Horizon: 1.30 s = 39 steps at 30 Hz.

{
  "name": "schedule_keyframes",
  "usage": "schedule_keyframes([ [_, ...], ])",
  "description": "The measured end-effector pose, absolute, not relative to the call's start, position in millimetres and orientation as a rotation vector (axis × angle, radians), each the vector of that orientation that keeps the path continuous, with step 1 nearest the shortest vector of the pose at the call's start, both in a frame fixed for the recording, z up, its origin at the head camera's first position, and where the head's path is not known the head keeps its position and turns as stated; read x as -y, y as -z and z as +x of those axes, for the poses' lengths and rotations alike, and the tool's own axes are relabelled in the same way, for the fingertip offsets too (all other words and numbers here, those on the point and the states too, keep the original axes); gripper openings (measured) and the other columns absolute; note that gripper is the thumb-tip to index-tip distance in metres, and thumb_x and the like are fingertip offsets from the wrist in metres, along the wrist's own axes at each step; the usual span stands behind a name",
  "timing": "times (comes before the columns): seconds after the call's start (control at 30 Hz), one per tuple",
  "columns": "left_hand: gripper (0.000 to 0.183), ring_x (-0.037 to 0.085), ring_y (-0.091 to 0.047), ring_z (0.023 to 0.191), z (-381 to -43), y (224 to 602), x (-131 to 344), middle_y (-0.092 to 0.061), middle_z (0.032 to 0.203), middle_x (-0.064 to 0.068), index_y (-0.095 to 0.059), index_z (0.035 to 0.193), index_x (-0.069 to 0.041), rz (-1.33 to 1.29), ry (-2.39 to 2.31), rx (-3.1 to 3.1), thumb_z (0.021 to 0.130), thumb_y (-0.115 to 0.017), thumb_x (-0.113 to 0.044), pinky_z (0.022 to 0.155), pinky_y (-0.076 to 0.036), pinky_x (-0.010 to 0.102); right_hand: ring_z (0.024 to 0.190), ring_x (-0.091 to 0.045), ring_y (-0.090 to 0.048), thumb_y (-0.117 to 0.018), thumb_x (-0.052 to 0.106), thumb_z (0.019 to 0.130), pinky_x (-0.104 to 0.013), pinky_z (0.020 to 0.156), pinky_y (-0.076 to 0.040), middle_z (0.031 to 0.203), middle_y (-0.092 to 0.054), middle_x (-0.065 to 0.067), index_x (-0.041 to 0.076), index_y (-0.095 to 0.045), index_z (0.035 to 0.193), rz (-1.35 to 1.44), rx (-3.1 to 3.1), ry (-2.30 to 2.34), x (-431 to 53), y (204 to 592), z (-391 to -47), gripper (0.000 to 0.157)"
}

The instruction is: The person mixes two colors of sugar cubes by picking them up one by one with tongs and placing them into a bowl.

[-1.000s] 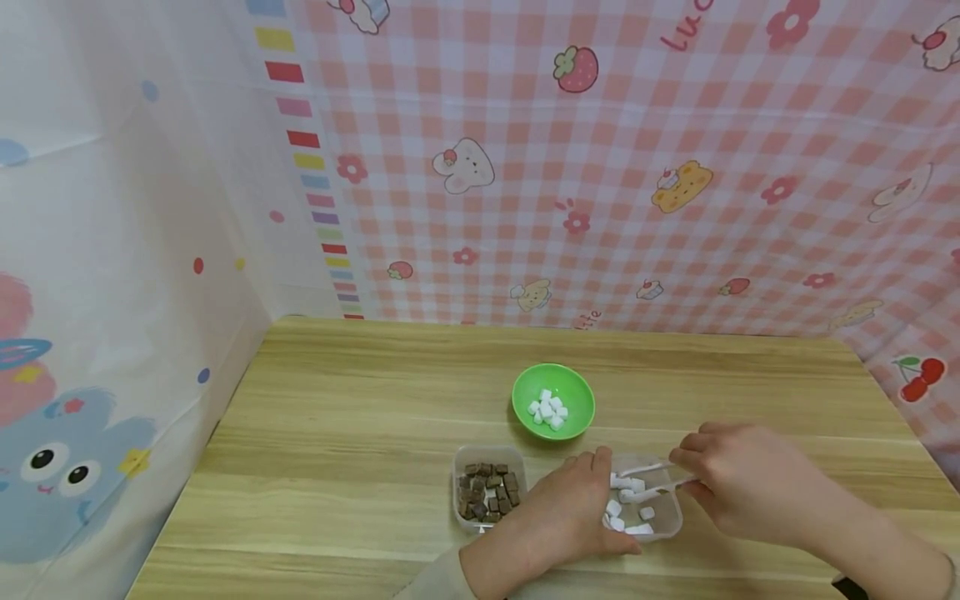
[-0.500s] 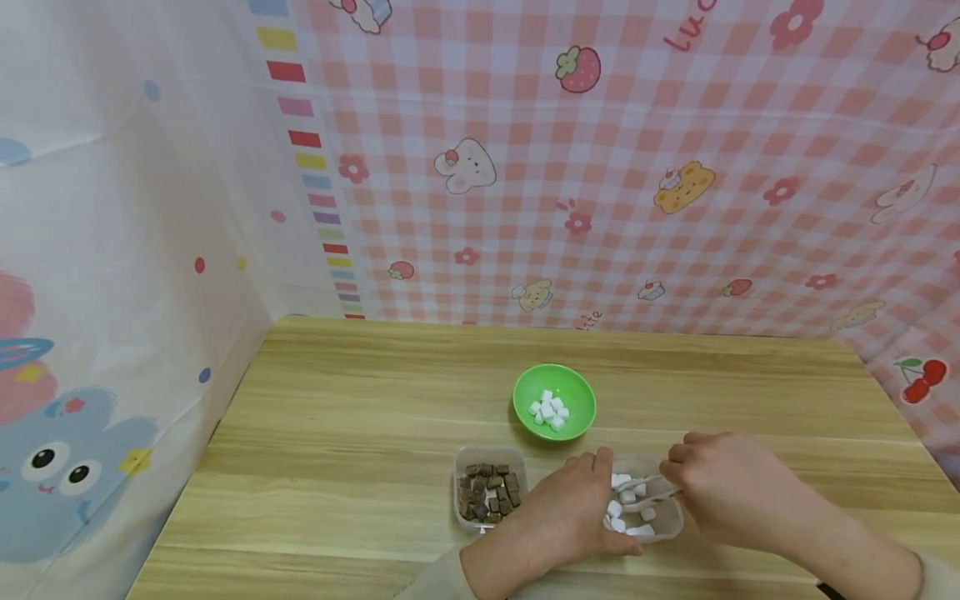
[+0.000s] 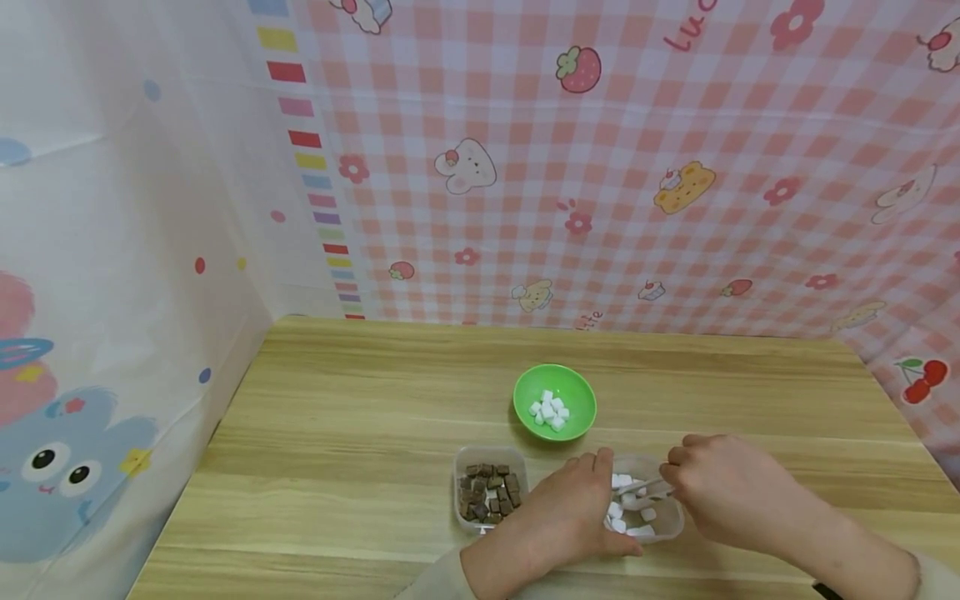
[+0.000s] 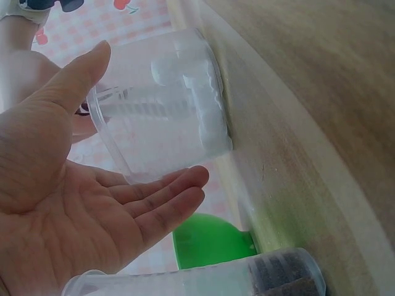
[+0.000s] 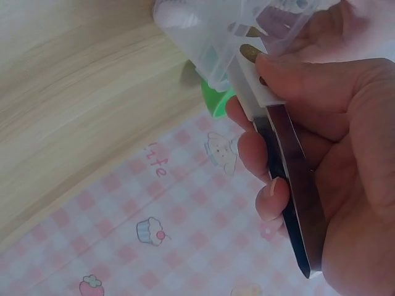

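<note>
My left hand (image 3: 562,512) holds a clear plastic container (image 4: 139,132) by its sides, thumb at one side and nearly straight fingers at the other. Small white cubes (image 3: 641,531) lie on its bottom. In my right hand (image 3: 738,492) is a pair of tongs (image 5: 290,166), its shiny handles lying along the palm. The pale tongs' ends reach down among the cubes. Whether a cube sits between those tips cannot be made out. Part of the container is hidden behind my left hand in the head view.
Behind the container stands a green bowl (image 3: 528,387) with several white cubes inside. A second clear container (image 3: 459,454) with brown cubes is left of my left hand. The wooden table (image 3: 337,433) meets a pink checked cloth (image 3: 510,225) at the back.
My right hand has shifted slightly left towards the container, and the arms of the tongs have come closer together. My left hand and the container have stayed in place.
</note>
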<state>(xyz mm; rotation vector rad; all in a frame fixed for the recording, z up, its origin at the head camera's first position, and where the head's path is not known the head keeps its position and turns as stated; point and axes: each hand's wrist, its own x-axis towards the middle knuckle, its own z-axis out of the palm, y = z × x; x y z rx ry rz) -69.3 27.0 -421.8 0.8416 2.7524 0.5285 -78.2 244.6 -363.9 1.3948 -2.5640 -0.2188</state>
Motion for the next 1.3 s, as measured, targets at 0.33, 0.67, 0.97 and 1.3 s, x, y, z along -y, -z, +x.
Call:
schedule_keyframes([
  [0.33, 0.091, 0.007, -0.058, 0.092, -69, 421, -27, -0.060, 0.108, -0.002, -0.051, 0.136, -0.007, 0.833, -0.545, -2.759, 0.075, -0.087, -0.065, 0.083, -0.055, 0.020, 0.061, -0.004, -0.052, -0.092, 0.007, 0.062, -0.025, 0.049, -0.048, 0.073, -0.062, 0.013, 0.016, -0.072, 0.077, 1.332, 2.599, -0.017, -260, 353, -82, 0.027],
  [0.67, 0.099, 0.010, -0.061, 0.104, -69, 421, -27, -0.062, 0.117, 0.000, -0.049, 0.144, -0.005, 0.830, -0.533, -2.754, 0.075, -0.086, -0.066, 0.093, -0.055, 0.022, 0.057, -0.010, -0.049, -0.088, 0.006, 0.060, -0.027, 0.047, -0.046, 0.064, -0.052, 0.010, 0.016, -0.063, 0.067, 1.345, 2.638, 0.159, -249, 352, -80, 0.027],
  [0.97, 0.097, 0.009, -0.060, 0.102, -69, 421, -27, -0.061, 0.113, 0.000, -0.050, 0.142, -0.004, 0.858, -0.540, -2.755, 0.076, -0.086, -0.065, 0.091, -0.055, 0.022, 0.052, -0.015, -0.047, -0.074, 0.001, 0.053, -0.029, 0.041, -0.037, 0.057, -0.045, 0.007, 0.018, -0.051, 0.058, 1.355, 2.675, 0.310, -234, 357, -76, 0.028],
  [1.3, 0.098, 0.009, -0.060, 0.101, -69, 422, -26, -0.062, 0.113, 0.000, -0.050, 0.142, -0.004, 0.862, -0.551, -2.752, 0.075, -0.086, -0.066, 0.091, -0.055, 0.022, 0.050, -0.017, -0.046, -0.074, 0.001, 0.052, -0.031, 0.042, -0.040, 0.056, -0.044, 0.006, 0.021, -0.044, 0.053, 1.306, 2.715, 0.355, -226, 361, -76, 0.036],
])
